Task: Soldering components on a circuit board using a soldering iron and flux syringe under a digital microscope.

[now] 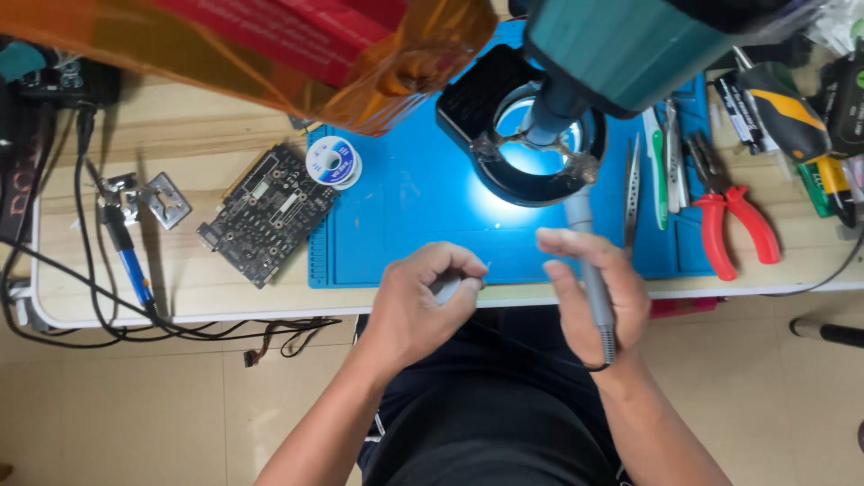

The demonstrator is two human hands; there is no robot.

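Bare left hand (421,301) pinches thin metal tweezers (461,283); right hand (594,292) holds grey pen-shaped tool (589,270).

Two bare arms and a dark lap

The left hand (421,301) and right hand (594,292) wear no gloves, rings or watch. Both forearms have no sleeves. Near the bottom, the person wears black clothes with soft folds.

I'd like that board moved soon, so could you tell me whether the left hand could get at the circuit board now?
Probably not yet: the left hand holds a small grey tool, though nothing blocks the circuit board.
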